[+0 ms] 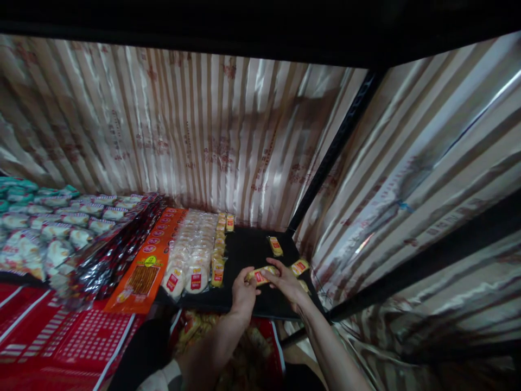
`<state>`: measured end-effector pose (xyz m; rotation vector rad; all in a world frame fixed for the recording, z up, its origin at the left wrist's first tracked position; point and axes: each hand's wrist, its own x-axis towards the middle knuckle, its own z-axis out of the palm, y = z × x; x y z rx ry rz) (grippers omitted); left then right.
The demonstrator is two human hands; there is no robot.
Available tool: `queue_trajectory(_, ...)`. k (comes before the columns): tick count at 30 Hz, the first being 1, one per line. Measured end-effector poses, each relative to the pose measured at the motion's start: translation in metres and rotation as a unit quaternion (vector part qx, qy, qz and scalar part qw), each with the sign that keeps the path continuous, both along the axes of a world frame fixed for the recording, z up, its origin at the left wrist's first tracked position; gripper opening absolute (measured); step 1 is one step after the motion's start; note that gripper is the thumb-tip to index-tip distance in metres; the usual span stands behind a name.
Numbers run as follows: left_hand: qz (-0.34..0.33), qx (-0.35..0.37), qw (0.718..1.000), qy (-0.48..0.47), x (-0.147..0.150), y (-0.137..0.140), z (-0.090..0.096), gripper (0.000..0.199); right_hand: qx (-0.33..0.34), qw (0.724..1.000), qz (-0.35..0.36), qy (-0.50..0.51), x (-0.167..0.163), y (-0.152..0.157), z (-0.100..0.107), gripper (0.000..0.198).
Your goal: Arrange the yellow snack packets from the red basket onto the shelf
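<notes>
Between my two hands, above the front part of the black shelf point(240, 252), is a small yellow-wrapped snack cake point(258, 276) with a red label. My left hand point(245, 290) grips its left end, while the fingers of my right hand point(285, 283) close on its right end. Close to my right hand lie a yellow snack cake point(300, 266) and a partly hidden one point(303, 284). Farther back, another yellow snack cake point(275, 246) rests alone. To the left stands a row of yellow snack cakes point(218, 266) running toward the back.
Left of that row are round white packaged cakes point(196, 277), an orange snack packet point(140, 271), dark red packets point(109, 266) and white bags point(61, 228). Below sit a red basket point(77, 342) and a red-edged container point(278, 347) of yellow packets. A black shelf post point(334, 152) rises at right.
</notes>
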<state>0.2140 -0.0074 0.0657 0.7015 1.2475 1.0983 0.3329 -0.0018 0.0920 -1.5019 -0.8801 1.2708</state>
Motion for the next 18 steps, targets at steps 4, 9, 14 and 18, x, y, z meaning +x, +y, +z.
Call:
queue_trajectory(4, 0.093, -0.012, 0.994, -0.052, 0.009, 0.004, -0.012, 0.017, 0.028, 0.992, -0.072, 0.101, -0.02, 0.003, -0.026, 0.049)
queue_trajectory(9, 0.122, -0.033, 0.99, -0.059, 0.014, 0.018, -0.026, 0.011, 0.063, 0.981, -0.127, 0.133, -0.04, 0.01, -0.057, 0.044)
queue_trajectory(14, 0.084, -0.035, 0.991, 0.096, 0.013, 0.034, -0.023, 0.035, 0.07, 0.985, -0.133, 0.083, -0.038, 0.046, -0.06, 0.041)
queue_trajectory(18, 0.054, -0.006, 0.985, 0.165, 0.015, 0.048, -0.014, 0.047, 0.089, 0.985, -0.147, 0.003, -0.037, 0.09, -0.06, 0.036)
